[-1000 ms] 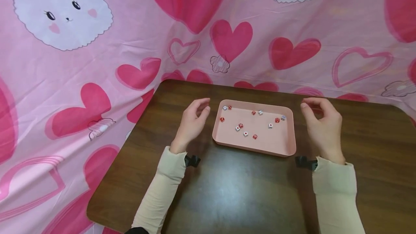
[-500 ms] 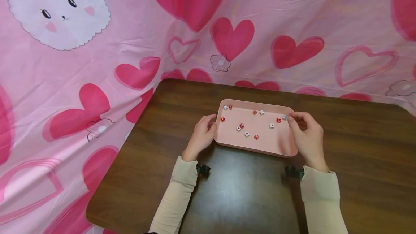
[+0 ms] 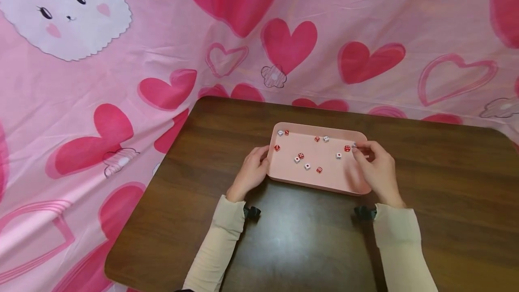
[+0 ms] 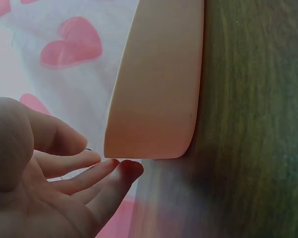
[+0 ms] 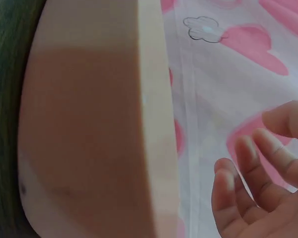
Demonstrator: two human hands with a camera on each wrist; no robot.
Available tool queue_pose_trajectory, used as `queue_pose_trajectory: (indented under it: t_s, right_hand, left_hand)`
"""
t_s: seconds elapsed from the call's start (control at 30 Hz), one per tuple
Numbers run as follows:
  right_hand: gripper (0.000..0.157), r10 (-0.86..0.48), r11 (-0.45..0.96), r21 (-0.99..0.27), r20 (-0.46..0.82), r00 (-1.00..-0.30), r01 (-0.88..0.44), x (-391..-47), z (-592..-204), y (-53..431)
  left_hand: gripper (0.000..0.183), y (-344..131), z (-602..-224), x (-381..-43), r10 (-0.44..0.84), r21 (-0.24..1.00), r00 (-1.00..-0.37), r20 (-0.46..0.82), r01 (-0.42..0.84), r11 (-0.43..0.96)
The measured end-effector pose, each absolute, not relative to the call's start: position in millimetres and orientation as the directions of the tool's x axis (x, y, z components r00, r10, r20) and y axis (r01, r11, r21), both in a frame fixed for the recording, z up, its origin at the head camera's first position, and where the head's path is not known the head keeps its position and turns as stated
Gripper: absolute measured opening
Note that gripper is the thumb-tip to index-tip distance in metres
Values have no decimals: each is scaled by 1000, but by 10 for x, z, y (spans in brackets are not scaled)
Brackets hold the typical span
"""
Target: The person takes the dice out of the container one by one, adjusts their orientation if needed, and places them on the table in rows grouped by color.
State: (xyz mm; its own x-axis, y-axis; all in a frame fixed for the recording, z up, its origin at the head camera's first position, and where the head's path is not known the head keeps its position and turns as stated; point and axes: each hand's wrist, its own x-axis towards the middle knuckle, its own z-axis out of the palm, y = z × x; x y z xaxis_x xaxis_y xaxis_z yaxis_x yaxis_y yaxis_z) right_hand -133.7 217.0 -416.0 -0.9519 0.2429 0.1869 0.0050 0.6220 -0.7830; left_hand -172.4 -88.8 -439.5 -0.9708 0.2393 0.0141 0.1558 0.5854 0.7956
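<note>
A shallow pink tray [image 3: 284,166] lies on the table, with several small red and white dice spread over its floor. My left hand [image 3: 250,172] is at the tray's left end, fingertips at the rim; in the left wrist view its loosely bent fingers [image 4: 114,186] hold nothing and the tray wall is just beyond. Over the right rim reaches my right hand [image 3: 379,168], thumb and forefinger beside a white die [image 3: 354,145]. A red die [image 3: 347,148] lies just left of it. Nothing shows between the right fingers [image 5: 223,191] in the right wrist view.
The dark brown wooden table [image 3: 296,233] extends on all sides of the tray. Behind and to the left hangs a pink cloth [image 3: 162,21] printed with hearts and white animal faces. Dark straps sit at both wrists below the pale sleeves [image 3: 395,233].
Both hands have moved inward to the tray's ends. Since half a second ago, the right fingertips have shifted left over the rim to the white die. The left hand has stayed nearly still.
</note>
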Motion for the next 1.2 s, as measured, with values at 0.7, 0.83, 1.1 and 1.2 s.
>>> queue_pose_trajectory:
  t_s: [0.7,0.83,1.1,1.2]
  right_hand:
    - [33,57,724,-685,-56,-997,80,-1553,-4354,2059]
    - [34,40,746,-662,-66,-997,74,-1596,-4389,2047]
    - [30,23,761,-648,-5,-1000,20,-1661,-4470,2045]
    - [30,24,760,-648,-38,-999,43,-1668,-4486,2040]
  left_hand:
    - [42,-916,-4437,-1741,309,761,-951,16,212,613]
    - [43,-927,-4438,-1738,313,752,-950,14,217,622]
    - [46,-925,-4428,-1737,317,751,-948,-9,203,629]
    - [46,-924,-4430,-1734,327,736,-945,11,229,638]
